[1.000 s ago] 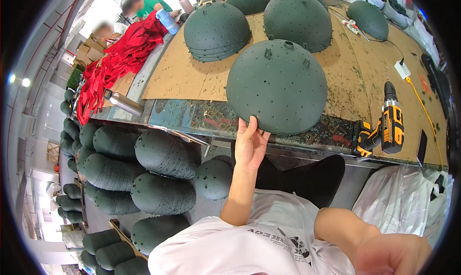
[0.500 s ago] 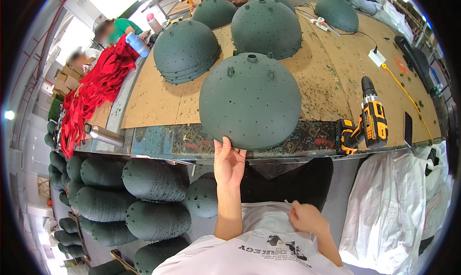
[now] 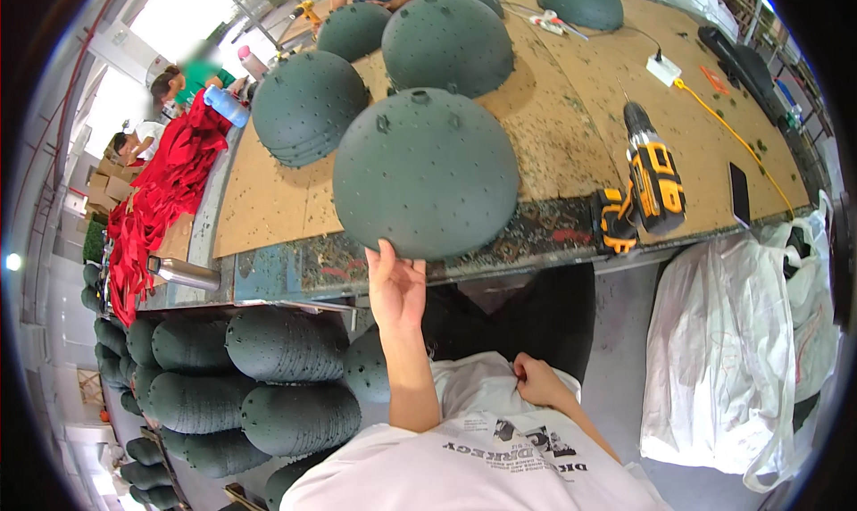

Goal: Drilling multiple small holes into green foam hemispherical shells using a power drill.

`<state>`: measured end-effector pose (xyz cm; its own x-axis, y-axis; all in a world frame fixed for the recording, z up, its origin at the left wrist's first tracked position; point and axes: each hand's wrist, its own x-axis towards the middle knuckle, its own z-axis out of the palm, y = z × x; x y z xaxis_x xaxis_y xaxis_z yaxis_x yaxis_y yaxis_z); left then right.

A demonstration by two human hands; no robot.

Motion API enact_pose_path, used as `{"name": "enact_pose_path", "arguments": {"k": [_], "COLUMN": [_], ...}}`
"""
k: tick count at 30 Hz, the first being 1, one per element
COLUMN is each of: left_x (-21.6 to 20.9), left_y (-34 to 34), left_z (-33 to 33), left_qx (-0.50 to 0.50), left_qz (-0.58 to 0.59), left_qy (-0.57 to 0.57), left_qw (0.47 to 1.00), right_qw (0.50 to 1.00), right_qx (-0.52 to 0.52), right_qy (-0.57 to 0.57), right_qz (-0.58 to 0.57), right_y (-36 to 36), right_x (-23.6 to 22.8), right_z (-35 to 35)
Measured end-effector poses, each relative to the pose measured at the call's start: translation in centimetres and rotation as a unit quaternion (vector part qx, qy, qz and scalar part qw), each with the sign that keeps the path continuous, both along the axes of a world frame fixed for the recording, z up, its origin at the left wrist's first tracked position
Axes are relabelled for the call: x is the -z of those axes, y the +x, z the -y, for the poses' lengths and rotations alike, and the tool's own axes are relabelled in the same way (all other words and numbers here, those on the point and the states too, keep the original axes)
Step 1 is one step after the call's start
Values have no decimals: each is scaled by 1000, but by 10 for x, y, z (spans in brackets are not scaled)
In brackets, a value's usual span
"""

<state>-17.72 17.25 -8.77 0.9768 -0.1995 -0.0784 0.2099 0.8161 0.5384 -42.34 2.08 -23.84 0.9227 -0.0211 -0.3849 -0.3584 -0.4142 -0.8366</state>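
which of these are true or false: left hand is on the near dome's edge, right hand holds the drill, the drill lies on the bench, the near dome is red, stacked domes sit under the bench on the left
1. The left hand touches the near edge of the nearest green dome. True.
2. The right hand holds the drill. False: it rests at the white shirt, away from the drill.
3. The yellow and black drill lies on the workbench. True.
4. The nearest dome is red. False: it is dark green; the red stuff is cloth at the bench's left end.
5. Stacks of green domes lie below the bench to the left. True.
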Motion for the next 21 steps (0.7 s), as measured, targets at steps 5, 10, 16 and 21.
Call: {"name": "enact_pose_path", "arguments": {"k": [5,10,16,21], "left_x": [-3,12,0,2], "left_y": [-1,-4,-19,-13], "left_z": [4,5,9,10], "left_qx": [-4,14,13,15], "left_qz": [13,17,-7,3], "left_qy": [1,-4,-7,-16], "left_qw": [1000,1000,1000,1000], "right_qw": [987,946,976,975], "right_qx": [20,151,126,127], "right_qy": [155,286,173,183], "right_qz": [46,32,50,-10], "right_y": [-10,-21,-31,-21], "right_x": [8,0,3,5], "right_z": [10,20,55,81]}}
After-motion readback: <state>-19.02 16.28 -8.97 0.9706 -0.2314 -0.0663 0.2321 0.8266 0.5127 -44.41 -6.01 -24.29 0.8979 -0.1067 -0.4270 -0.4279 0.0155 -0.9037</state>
